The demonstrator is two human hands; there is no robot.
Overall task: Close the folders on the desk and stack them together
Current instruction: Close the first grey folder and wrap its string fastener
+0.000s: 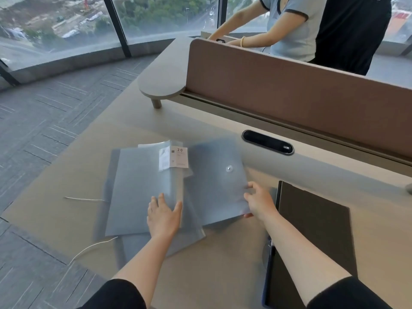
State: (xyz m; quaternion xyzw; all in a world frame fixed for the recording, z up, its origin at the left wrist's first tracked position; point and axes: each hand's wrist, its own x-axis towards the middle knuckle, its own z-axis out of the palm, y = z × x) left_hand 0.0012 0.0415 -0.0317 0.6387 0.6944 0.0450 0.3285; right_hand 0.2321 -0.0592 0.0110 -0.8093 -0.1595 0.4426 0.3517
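Several translucent grey plastic folders lie overlapping on the beige desk (218, 270). The left folder (138, 188) carries a white label reading "20" near its top right corner. My left hand (163, 215) lies flat on its lower right part, fingers spread. A snap-button folder (216, 175) sits to the right, partly over the others. My right hand (259, 202) grips its lower right edge, thumb on top and fingers beneath. More grey folder sheets (178, 244) stick out underneath, near my left wrist.
A dark pad (312, 233) lies on the desk at the right. A thin white cord (89, 250) trails off the left folders. A black cable port (267, 142) sits behind the folders, with a brown divider (289, 90) beyond. Two people stand behind it.
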